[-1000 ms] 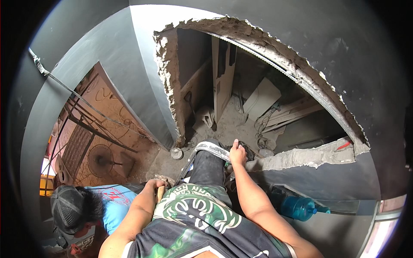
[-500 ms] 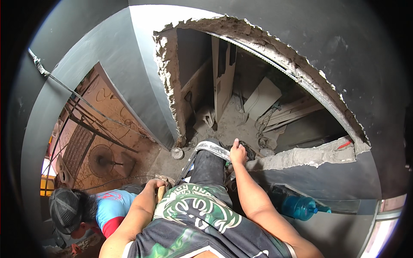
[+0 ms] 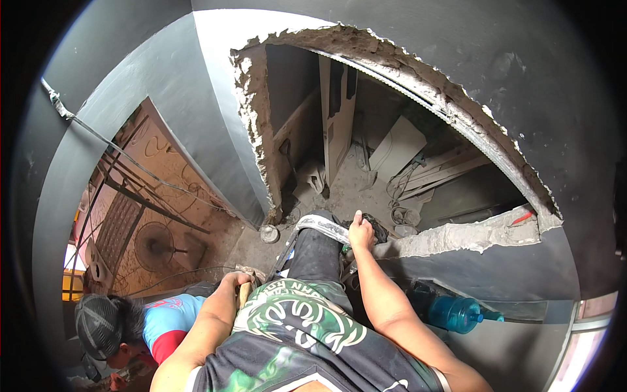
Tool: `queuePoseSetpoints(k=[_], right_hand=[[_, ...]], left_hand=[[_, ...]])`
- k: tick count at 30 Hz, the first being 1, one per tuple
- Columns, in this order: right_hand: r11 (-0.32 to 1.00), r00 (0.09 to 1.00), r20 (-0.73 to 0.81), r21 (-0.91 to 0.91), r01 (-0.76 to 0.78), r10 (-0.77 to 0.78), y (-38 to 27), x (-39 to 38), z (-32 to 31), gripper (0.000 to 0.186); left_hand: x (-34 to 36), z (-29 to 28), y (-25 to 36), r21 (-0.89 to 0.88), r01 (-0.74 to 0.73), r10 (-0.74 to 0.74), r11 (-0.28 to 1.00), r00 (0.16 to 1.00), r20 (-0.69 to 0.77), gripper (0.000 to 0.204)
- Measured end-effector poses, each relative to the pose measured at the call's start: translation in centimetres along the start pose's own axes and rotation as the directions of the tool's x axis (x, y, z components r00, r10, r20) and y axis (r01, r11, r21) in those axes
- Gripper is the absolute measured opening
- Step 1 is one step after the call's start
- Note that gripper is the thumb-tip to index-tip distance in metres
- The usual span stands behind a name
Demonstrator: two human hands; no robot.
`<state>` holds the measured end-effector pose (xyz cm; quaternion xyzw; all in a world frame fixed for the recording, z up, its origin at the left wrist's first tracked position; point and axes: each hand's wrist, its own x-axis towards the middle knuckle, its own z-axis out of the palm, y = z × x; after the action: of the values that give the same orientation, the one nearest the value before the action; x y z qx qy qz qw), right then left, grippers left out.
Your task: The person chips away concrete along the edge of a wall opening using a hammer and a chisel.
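My right hand (image 3: 361, 234) is closed in a fist beside my right knee, its thumb pointing up. Whatever it grips is hidden; a dark object (image 3: 377, 228) lies just past the knuckles. A pale, dusty band (image 3: 320, 224) curves over the dark trousers (image 3: 312, 258) at the knee, ending close to this hand. By my left hip, my left hand (image 3: 236, 279) has its fingers curled at a tan, wood-like piece (image 3: 245, 295). I cannot make out what this piece belongs to.
Ahead is a rough-edged wall opening (image 3: 255, 117), with leaning boards (image 3: 398, 147) and cables beyond. A broken ledge (image 3: 457, 236) runs right, above a blue water jug (image 3: 455, 315). At left, a co-worker in a dark cap (image 3: 99, 326) bends low near a standing fan (image 3: 155, 247).
At the lower left, the co-worker's head has shifted slightly. Both my hands keep the same place and grip.
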<state>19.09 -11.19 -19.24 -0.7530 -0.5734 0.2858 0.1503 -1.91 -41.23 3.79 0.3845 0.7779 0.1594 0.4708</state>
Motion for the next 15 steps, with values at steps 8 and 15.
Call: queuePoseSetpoints(k=[8, 15], right_hand=[[1.0, 1.0, 0.001, 0.002, 0.001, -0.001, 0.04, -0.04, 0.14, 0.069], [1.0, 1.0, -0.004, -0.012, 0.01, -0.01, -0.12, -0.13, 0.13, 0.069]], left_hand=[[-0.33, 0.02, 0.04, -0.005, -0.012, 0.012, 1.0, 1.0, -0.008, 0.051], [-0.55, 0.02, -0.04, -0.016, -0.025, 0.024, 1.0, 1.0, -0.018, 0.051]])
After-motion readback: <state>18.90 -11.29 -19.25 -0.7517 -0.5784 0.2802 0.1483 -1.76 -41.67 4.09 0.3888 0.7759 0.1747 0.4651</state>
